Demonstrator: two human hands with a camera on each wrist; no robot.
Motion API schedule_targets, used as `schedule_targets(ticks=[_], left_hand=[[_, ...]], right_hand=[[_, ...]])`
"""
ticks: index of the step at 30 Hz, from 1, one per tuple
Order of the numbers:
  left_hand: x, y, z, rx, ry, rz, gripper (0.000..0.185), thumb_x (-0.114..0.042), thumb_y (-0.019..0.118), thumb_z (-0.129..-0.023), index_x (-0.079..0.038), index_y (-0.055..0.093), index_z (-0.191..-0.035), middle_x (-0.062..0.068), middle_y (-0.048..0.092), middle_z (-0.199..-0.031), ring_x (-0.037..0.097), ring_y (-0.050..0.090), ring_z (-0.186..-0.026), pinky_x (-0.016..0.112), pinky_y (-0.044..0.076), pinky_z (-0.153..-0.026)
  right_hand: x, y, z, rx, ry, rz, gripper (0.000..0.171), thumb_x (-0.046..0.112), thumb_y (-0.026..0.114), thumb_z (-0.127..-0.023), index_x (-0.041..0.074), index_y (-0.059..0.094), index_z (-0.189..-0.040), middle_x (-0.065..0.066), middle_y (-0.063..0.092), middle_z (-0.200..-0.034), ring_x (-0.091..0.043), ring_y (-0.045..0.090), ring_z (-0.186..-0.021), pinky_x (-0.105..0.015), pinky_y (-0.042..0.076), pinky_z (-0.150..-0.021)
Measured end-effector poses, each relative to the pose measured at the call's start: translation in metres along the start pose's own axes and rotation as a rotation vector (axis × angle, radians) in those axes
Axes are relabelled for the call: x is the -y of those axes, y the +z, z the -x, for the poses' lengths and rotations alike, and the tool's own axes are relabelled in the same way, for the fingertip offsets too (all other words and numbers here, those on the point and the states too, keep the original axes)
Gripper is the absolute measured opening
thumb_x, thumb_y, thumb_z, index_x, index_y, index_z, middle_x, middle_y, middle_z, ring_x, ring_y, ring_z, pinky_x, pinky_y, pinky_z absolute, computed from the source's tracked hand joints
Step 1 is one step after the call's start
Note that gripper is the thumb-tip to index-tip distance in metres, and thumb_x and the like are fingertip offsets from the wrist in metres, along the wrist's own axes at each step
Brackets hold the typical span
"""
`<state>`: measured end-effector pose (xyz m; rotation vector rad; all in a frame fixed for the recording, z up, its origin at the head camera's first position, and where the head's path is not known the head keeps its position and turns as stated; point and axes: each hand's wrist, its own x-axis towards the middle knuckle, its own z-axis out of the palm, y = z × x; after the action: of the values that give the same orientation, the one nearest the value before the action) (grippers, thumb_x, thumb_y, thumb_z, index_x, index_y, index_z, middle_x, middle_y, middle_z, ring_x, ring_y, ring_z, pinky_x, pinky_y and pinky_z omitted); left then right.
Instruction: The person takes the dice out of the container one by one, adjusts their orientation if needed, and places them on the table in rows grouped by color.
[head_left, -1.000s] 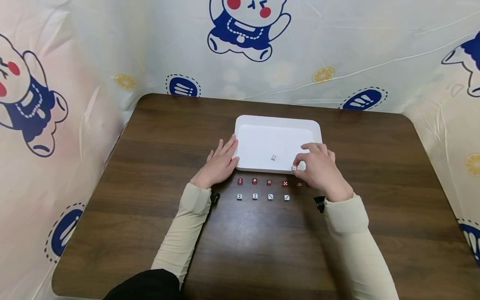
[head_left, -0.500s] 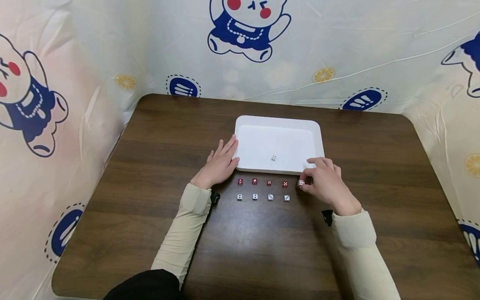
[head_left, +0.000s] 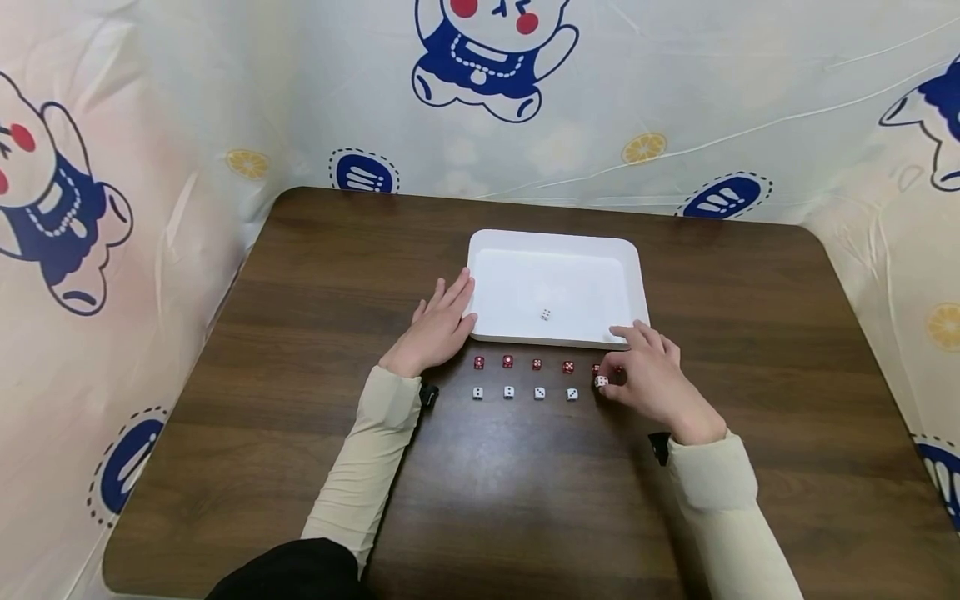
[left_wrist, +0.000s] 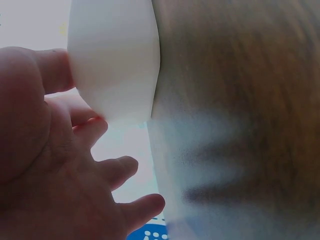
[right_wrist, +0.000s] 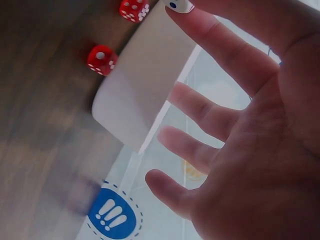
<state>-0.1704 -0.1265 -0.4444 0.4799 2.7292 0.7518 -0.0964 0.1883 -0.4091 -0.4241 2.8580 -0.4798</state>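
Between the thumb and index finger of my right hand (head_left: 651, 375) a white die (head_left: 602, 382) is pinched, just in front of the right end of a row of red dice. The right wrist view shows that white die (right_wrist: 179, 5) at the top edge, with two red dice (right_wrist: 101, 59) by the tray wall. My left hand (head_left: 435, 325) lies along the left side of a white tray (head_left: 555, 267), fingers spread, thumb and fingertips touching its rim. One white die (head_left: 545, 315) sits inside the tray. The right fingers partly hide the last red dice.
Several red dice (head_left: 507, 361) line up in front of the tray. Nearer the person, several white dice (head_left: 508, 392) form a second row, left of the right hand. The brown wooden table (head_left: 480, 500) backs onto a printed curtain (head_left: 525, 175).
My right hand has carried the white die from over the tray's front edge toward the person, past the red row, to near the right end of the white row. The left hand stays put.
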Motion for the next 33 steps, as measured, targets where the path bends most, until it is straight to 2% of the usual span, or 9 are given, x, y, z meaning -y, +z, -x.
schedule_targets(ticks=[14,33], left_hand=[[-0.001,-0.002,0.001,0.005,-0.003,0.003,0.060,-0.036,0.033,-0.105,-0.017,0.010,-0.156,-0.008,-0.004,-0.164,0.032,-0.003,-0.151,0.065,0.010,-0.115],[-0.001,0.000,0.000,0.000,-0.008,0.008,0.060,-0.036,0.033,-0.104,-0.017,0.011,-0.156,-0.009,-0.004,-0.164,0.032,-0.002,-0.151,0.065,0.010,-0.115]], right_hand=[[-0.003,0.010,0.010,-0.015,-0.012,0.006,0.010,0.015,0.078,-0.076,0.020,0.070,-0.075,-0.023,0.041,-0.144,-0.050,0.019,-0.140,-0.069,0.017,-0.101],[-0.006,0.019,0.012,-0.031,-0.008,0.012,0.013,0.012,0.077,-0.073,0.021,0.069,-0.072,-0.022,0.036,-0.148,-0.051,0.016,-0.140,-0.069,0.019,-0.101]])
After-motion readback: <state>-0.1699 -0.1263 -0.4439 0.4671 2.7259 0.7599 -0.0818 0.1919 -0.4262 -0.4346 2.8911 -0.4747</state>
